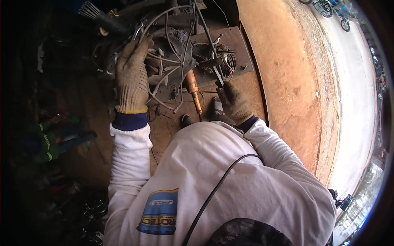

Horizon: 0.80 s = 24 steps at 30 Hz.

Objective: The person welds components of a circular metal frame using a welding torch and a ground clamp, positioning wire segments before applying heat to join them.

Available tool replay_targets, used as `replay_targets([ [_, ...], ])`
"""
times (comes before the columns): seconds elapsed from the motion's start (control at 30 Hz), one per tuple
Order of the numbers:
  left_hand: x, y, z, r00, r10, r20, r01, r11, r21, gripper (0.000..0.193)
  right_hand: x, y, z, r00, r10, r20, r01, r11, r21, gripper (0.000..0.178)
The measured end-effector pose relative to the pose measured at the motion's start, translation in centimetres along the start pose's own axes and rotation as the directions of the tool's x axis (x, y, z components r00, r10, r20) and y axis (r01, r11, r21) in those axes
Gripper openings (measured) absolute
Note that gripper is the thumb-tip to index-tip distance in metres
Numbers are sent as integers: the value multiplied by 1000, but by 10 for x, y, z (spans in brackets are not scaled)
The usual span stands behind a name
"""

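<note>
My left hand (132, 78), in a tan knitted glove with dark dots, reaches over the cluttered workbench. Its fingers curl at the bent metal rod frame (182, 63), a set of thin curved rods meeting at a joint. In a matching glove, my right hand (234, 102) is closed round the near end of a long thin dark rod (211, 43), which runs up and away to the left. A flat grey part shows just above that grip. Between my hands lies an orange power tool (191, 84), its narrow end toward me.
A coil of wire (231, 65) and a dark hammer-like tool (211, 62) lie on the brown metal plate (242, 45). A bristled brush-like thing (91, 12) sits far left. Another person (47, 141) is in the dark left. Far right, a motorbike (328, 9) stands outside.
</note>
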<state>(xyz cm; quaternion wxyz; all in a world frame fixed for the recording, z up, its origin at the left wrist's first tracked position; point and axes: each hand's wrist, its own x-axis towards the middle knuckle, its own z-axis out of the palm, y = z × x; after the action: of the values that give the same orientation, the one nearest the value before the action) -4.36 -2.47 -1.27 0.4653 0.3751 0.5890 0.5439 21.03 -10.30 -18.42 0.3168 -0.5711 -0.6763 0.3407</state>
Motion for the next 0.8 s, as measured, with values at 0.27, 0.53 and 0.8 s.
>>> replay_targets([
  [0.27,6,6,23,988,-64,-143,84,986,142,27,37,5,-9,986,-156,-65,158,987,27,28],
  [0.53,7,7,23,999,12,-49,-2,981,192,32,58,-9,4,980,-196,33,198,976,-95,28],
  [0.8,13,6,33,999,-40,-28,44,986,162,33,55,-8,1,990,-121,70,132,976,-173,27],
])
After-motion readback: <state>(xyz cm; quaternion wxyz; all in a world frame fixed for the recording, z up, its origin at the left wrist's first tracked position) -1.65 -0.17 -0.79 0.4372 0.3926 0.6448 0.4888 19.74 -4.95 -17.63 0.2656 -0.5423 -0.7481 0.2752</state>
